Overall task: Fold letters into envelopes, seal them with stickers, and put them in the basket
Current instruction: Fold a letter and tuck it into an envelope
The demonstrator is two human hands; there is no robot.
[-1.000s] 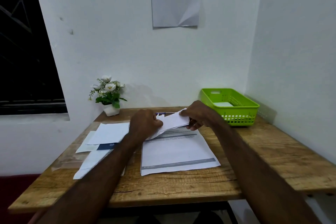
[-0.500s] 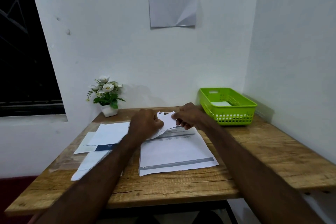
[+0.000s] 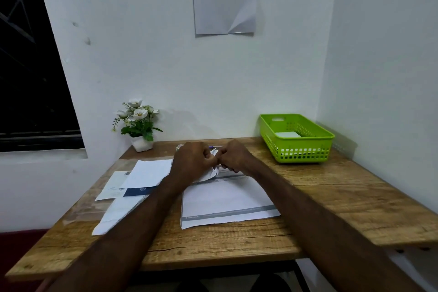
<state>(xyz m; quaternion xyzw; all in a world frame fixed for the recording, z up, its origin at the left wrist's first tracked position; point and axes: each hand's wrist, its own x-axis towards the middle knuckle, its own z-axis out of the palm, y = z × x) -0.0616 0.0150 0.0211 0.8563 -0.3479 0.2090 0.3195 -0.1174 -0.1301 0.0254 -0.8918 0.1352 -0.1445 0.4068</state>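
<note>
My left hand (image 3: pixel 193 161) and my right hand (image 3: pixel 235 157) meet over the far middle of the table, both closed on a folded white letter (image 3: pixel 211 174) that is mostly hidden between them. Under the hands lies a stack of flat letter sheets (image 3: pixel 225 204) with grey bands. To the left are white envelopes (image 3: pixel 147 173) spread over one another, one with a dark blue strip. The green basket (image 3: pixel 305 149) stands at the back right with a white envelope inside.
A small pot of white flowers (image 3: pixel 138 123) sits at the back left by the wall. A pen (image 3: pixel 214 146) and a small roll lie behind my hands. Walls close the back and right; a dark window is on the left.
My hands have come together, pressing the letter into a much smaller fold. One second ago it was held wide between them.
</note>
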